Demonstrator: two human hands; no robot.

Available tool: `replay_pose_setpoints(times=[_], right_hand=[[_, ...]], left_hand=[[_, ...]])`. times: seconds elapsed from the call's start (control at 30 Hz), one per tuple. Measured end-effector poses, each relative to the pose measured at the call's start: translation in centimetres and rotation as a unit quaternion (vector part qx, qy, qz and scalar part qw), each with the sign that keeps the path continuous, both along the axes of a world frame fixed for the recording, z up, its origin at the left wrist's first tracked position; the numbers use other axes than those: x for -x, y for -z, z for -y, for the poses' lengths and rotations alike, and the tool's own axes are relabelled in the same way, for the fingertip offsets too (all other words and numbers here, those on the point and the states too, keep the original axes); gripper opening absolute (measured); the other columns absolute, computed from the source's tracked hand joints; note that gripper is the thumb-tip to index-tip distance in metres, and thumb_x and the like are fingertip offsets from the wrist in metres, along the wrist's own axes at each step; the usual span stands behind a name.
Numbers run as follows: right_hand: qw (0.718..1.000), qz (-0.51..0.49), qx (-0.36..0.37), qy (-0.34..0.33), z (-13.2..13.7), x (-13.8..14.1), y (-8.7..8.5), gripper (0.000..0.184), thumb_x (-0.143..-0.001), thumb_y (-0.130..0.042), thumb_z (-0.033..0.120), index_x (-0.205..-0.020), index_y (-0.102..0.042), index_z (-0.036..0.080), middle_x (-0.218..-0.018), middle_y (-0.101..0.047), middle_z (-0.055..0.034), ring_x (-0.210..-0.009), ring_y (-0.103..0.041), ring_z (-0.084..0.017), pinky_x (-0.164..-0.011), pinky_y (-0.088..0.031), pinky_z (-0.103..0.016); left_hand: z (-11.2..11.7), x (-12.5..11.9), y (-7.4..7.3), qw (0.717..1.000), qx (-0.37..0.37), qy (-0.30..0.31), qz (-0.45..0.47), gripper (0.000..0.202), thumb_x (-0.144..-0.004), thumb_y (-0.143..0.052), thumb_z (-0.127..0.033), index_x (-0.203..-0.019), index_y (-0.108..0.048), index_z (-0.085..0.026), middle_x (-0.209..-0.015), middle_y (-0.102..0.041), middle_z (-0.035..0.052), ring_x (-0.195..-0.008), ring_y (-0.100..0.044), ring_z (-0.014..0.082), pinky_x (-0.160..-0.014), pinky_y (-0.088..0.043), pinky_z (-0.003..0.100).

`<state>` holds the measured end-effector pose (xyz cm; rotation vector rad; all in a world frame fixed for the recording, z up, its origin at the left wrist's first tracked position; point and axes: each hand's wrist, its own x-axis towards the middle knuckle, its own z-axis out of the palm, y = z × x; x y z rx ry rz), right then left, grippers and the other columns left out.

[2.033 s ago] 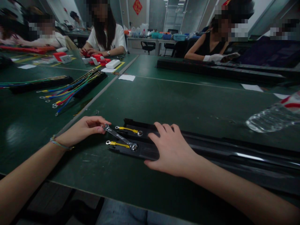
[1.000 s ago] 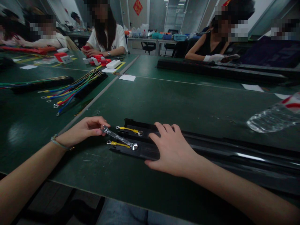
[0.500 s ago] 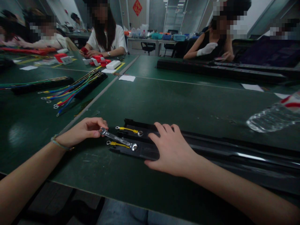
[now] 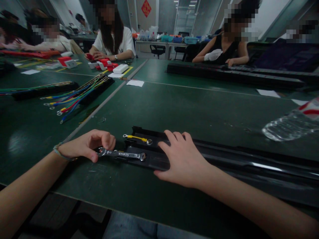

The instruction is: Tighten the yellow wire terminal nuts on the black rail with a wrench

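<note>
A metal combination wrench (image 4: 122, 154) lies nearly level, its ring end around a fastener inside a long black channel (image 4: 249, 156). My left hand (image 4: 96, 144) is closed at the wrench's open end, thumb on the near side and curled fingers on the far side. Spread across the channel, my right hand (image 4: 184, 159) grips it, with the thumb at the near edge and the fingertips toward the far edge. A short yellow wire (image 4: 137, 137) with ring terminals is fixed at a second fastener (image 4: 149, 141). The wrench mostly covers another yellow wire.
Bundled coloured wires (image 4: 74, 98) with ring terminals lie left on the green table (image 4: 174, 106). A clear plastic bottle (image 4: 291, 121) lies at the right. Across the table are more black channels (image 4: 211, 73), red and white parts (image 4: 103, 64) and co-workers (image 4: 114, 39).
My left hand has swung the wrench's open end toward me, and it now covers the nearer yellow wire. My right hand has stayed in place. The co-worker at the right has lowered their hands.
</note>
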<state>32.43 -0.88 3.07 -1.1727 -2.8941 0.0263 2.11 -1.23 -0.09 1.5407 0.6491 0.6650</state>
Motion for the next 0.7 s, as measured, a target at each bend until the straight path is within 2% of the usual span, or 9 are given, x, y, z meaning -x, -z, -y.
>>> replay_pose_setpoints(times=[0.33,0.5,0.7], right_hand=[[1.0,-0.017,-0.019,-0.005,0.06,0.02,0.26,0.066,-0.062,-0.041,0.065,-0.107,-0.054,0.017,-0.123,-0.038,-0.0199,-0.109,-0.035,-0.036,-0.085,-0.023,-0.052],[1.0,-0.012,-0.012,-0.005,0.04,0.01,0.24,0.066,-0.062,-0.041,0.066,-0.106,-0.055,0.018,-0.124,-0.039,-0.0209,-0.109,-0.035,-0.036,-0.085,-0.022,-0.053],[1.0,-0.014,-0.013,-0.001,0.01,0.15,0.18,0.067,-0.061,-0.042,0.065,-0.106,-0.055,0.017,-0.124,-0.038,-0.0214,-0.109,-0.035,-0.037,-0.085,-0.023,-0.053]], left_hand=[[-0.25,0.59,0.67,0.998,-0.01,-0.062,-0.017,0.026,-0.063,-0.069,-0.034,-0.076,-0.054,-0.017,-0.068,-0.051,0.0002,-0.064,-0.046,0.0152,-0.056,-0.036,0.025],[-0.47,0.96,0.81,0.992,-0.011,-0.114,-0.055,0.019,-0.071,-0.063,-0.029,-0.083,-0.054,-0.017,-0.074,-0.052,0.001,-0.067,-0.046,0.0141,-0.059,-0.036,0.024],[-0.44,0.66,0.47,0.982,-0.015,-0.158,-0.107,0.017,-0.07,-0.062,-0.027,-0.081,-0.055,-0.016,-0.069,-0.054,0.0003,-0.061,-0.047,0.0122,-0.057,-0.037,0.022]])
